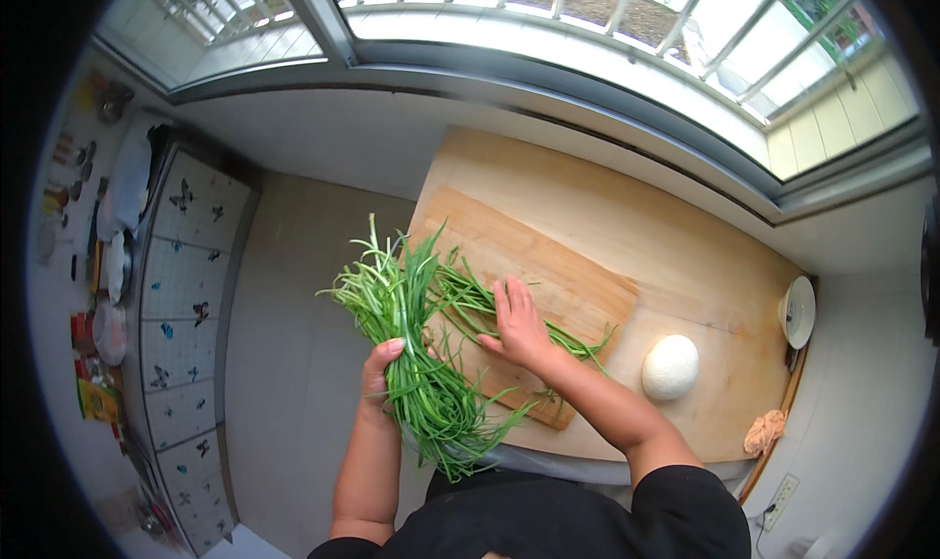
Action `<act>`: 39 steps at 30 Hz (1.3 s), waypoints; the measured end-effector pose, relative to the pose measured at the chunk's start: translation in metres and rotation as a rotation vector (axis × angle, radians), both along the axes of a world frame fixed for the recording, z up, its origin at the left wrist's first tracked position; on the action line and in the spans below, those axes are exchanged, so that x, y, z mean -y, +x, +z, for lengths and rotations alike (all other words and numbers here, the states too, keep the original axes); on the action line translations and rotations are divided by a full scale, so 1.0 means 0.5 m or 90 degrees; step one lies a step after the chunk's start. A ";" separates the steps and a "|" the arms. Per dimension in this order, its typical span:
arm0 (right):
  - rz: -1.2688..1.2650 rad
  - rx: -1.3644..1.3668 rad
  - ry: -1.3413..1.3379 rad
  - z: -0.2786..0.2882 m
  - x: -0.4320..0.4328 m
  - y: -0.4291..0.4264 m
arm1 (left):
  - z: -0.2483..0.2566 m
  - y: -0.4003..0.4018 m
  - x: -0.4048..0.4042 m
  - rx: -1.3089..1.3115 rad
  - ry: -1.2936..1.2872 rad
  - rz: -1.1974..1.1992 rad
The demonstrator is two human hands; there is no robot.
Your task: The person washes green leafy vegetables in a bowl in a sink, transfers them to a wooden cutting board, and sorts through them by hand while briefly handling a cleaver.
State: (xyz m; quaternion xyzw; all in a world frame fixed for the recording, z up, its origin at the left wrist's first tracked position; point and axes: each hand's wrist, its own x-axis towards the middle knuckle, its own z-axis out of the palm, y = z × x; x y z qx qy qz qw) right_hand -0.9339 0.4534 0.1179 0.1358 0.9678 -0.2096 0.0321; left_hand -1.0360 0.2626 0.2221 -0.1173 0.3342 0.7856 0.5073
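Note:
My left hand [382,368] grips a thick bunch of garlic chives [440,397] around its middle. Pale stem ends fan out past the thumb, and the green leaf ends droop back toward my body. A smaller bunch of thin green stalks [464,295] lies across the wooden cutting board [580,295]. My right hand [520,329] rests over those stalks, its fingers stretched out flat and the thumb apart. Nothing is visibly gripped in it. Part of the stalks is hidden beneath that hand, and the held bunch covers the board's left end.
The board lies on a larger wooden work surface [580,192]. To the right sits a round white lump of dough [670,366]. Farther right are a white bowl [797,312] and a crumpled orange cloth [764,433]. A cabinet [183,280] stands at left; a barred window [573,16] is ahead.

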 end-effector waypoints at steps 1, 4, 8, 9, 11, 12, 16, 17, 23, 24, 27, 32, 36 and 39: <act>-0.041 -0.036 -0.065 0.004 -0.011 -0.001 | 0.001 -0.004 0.004 -0.002 0.004 -0.015; -0.013 -0.051 -0.010 -0.005 0.005 0.015 | 0.021 -0.005 -0.003 -0.021 -0.004 -0.041; 0.085 -0.108 -0.020 -0.037 0.042 0.051 | 0.035 -0.021 0.000 -0.095 -0.040 -0.098; 0.091 -0.125 -0.061 -0.029 0.035 0.057 | 0.054 -0.025 -0.008 -0.104 -0.036 -0.106; 0.036 -0.151 -0.114 -0.022 -0.009 0.039 | 0.094 -0.033 -0.025 -0.158 -0.060 -0.146; -0.008 -0.166 -0.176 -0.027 -0.034 0.031 | 0.102 -0.026 -0.026 -0.177 -0.058 -0.162; -0.235 -0.179 0.036 -0.062 -0.175 -0.051 | 0.119 -0.040 -0.058 -0.266 -0.061 -0.228; -0.241 -0.184 0.036 -0.054 -0.177 -0.054 | 0.121 -0.045 -0.068 -0.271 -0.060 -0.234; -0.232 -0.209 0.081 -0.110 -0.112 -0.020 | 0.137 -0.081 -0.147 -0.434 -0.103 -0.369; -0.215 -0.220 0.074 -0.123 -0.084 -0.009 | 0.142 -0.093 -0.162 -0.458 -0.128 -0.382; -0.195 -0.234 0.066 -0.132 -0.028 0.027 | 0.164 -0.110 -0.246 -0.597 -0.162 -0.456; -0.124 -0.291 0.041 -0.106 0.006 0.082 | 0.059 -0.106 -0.423 -0.989 -0.173 -0.570; -0.104 -0.401 -0.056 -0.053 0.032 0.142 | -0.001 -0.059 -0.540 -1.342 -0.437 -0.845; -0.161 -0.436 -0.136 -0.028 0.044 0.175 | -0.142 -0.084 -0.604 -1.524 -0.394 -0.854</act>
